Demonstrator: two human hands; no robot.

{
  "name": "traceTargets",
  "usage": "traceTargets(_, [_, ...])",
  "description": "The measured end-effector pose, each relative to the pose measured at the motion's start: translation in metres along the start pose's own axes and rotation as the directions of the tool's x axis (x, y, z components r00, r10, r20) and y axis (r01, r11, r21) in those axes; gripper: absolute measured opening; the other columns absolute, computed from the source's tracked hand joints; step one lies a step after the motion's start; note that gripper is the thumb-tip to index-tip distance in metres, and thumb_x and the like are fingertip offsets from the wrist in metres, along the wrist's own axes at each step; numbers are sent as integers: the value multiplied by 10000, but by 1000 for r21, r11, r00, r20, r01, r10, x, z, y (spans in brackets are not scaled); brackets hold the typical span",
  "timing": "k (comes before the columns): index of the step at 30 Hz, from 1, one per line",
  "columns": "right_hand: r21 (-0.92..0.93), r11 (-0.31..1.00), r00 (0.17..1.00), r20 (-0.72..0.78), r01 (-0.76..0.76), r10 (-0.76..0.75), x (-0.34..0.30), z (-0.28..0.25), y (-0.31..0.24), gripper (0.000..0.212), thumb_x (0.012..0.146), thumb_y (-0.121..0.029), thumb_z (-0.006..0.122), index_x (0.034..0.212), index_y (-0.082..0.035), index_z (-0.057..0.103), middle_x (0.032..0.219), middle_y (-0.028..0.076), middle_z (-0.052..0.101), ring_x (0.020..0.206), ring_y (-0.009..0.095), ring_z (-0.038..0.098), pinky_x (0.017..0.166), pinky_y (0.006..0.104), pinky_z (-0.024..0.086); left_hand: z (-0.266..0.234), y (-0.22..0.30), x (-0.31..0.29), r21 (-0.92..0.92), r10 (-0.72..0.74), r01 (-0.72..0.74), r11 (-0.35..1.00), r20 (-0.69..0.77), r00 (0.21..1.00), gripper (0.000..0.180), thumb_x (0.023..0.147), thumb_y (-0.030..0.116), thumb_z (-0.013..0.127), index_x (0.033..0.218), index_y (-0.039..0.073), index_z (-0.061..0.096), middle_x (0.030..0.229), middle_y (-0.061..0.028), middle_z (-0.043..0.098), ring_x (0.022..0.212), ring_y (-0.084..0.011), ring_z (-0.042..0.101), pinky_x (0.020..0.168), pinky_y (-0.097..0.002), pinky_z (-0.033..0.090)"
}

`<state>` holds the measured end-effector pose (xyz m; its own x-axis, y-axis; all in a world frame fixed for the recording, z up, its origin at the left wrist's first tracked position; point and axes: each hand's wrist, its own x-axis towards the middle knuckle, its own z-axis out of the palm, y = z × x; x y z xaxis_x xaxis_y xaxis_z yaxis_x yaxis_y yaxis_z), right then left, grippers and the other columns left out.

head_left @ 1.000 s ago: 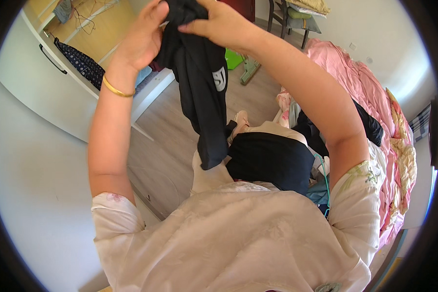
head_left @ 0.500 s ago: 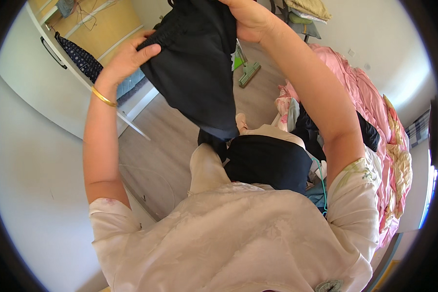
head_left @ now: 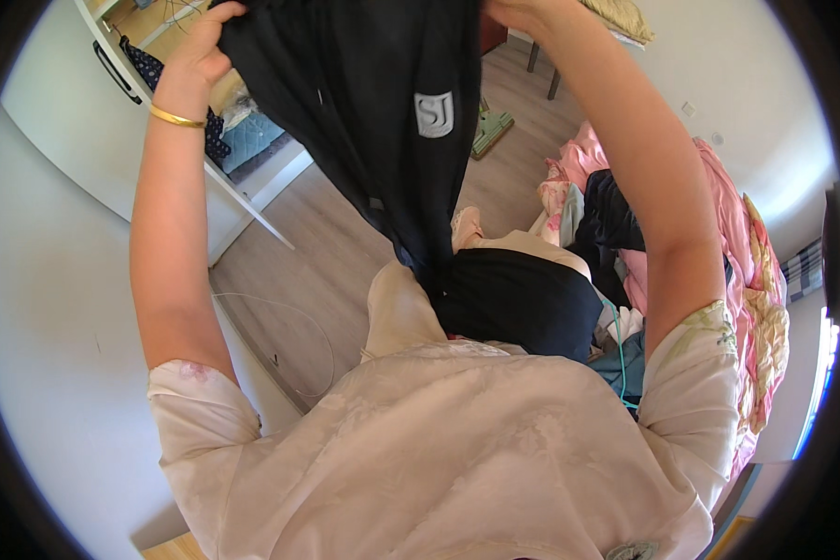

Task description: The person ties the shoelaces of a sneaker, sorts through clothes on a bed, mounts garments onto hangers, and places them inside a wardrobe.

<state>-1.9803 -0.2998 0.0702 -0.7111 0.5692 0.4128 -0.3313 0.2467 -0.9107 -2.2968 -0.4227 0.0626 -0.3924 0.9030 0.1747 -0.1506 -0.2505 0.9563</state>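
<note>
Black trousers hang stretched between my raised hands at the top of the head view, with a pale badge on the cloth. My left hand, with a gold bangle on the wrist, grips their upper left edge between thumb and fingers. At the upper right edge, my right hand holds the other side; its fingers are cut off or hidden by the cloth. The lower part narrows down to my lap, meeting black cloth that lies across my thigh.
A bed with pink bedding and heaped clothes stands on the right. By my right elbow is a teal hanger. An open wardrobe is at the far left. A green mop head rests on the wooden floor beyond my feet.
Both hands have moved up and apart, spreading the trousers wider. The pale badge has come into full view, while the gathered waistband has gone past the top edge.
</note>
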Motion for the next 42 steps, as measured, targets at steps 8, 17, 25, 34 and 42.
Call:
traceTargets(8, [-420,852,947,206,313,-246,14,-35,-16,446,682,108,402,1098,18,536,951,99,606,920,192,553,802,264,435,43,40,-24,586,381,-516,625,348,856,313,735,51,575,1042,-9,554,970,-68,592,880,-163,560,785,-267,460])
traceTargets(17, [-705,709,920,290,18,264,-17,-9,-47,410,745,-302,694,987,18,611,919,61,632,849,158,572,784,261,437,57,60,-49,804,247,-480,351,416,875,417,654,3,566,1070,-18,545,907,-106,609,829,-177,568,740,-277,467])
traceTargets(25, [-839,530,951,-252,-124,-176,48,-35,17,388,774,-308,634,938,43,620,875,140,629,789,228,601,686,328,470,73,14,-29,567,-187,-15,824,297,937,346,822,186,610,1102,-6,544,1047,-76,599,911,-149,588,799,-265,485])
traceTargets(34, [20,982,980,-59,-189,190,60,13,-1,279,848,-224,484,931,24,580,788,102,612,711,241,603,655,341,501,125,-14,-27,-213,-46,100,972,242,969,402,878,366,477,1065,19,555,999,-142,609,896,-266,589,833,-390,474])
traceTargets(42, [-301,953,1000,30,16,-7,6,47,-26,379,837,-312,402,1023,-16,549,1045,151,530,950,268,519,705,426,460,159,-26,-46,-208,297,-222,953,476,828,347,853,345,550,1029,47,568,933,-87,610,851,-202,583,753,-328,486])
